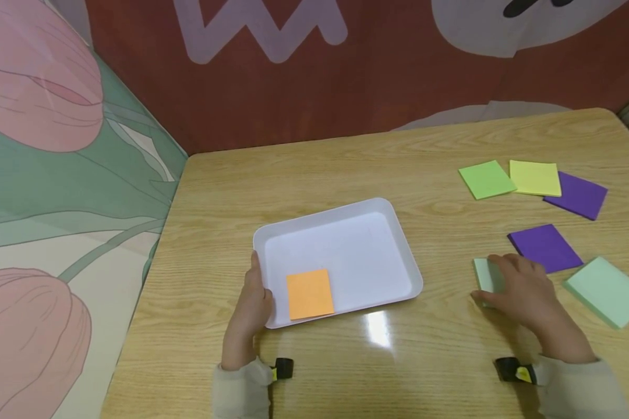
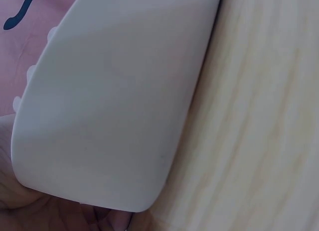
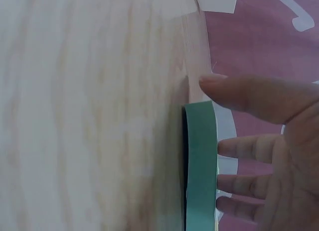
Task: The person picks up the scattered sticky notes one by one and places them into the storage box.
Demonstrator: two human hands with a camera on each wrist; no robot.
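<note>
A white tray [image 1: 351, 262] lies on the wooden table with an orange sticky note pad [image 1: 310, 294] in its near left corner. My left hand [image 1: 251, 299] grips the tray's left rim; in the left wrist view the tray's wall [image 2: 99, 106] hides most of the fingers. Over a pale green sticky note pad [image 1: 484, 274] at the right is my right hand [image 1: 524, 291]. In the right wrist view its extended fingertips [image 3: 227, 147] touch the face of this green pad [image 3: 202, 161], while the thumb stands apart from its end.
Beyond the right hand lies a purple pad [image 1: 545, 247], with a thicker mint pad [image 1: 608, 291] to its right. Farther back are a lime pad [image 1: 486, 179], a yellow pad [image 1: 534, 178] and another purple pad [image 1: 579, 195]. A patterned wall [image 1: 320, 99] borders the table [image 1: 215, 198].
</note>
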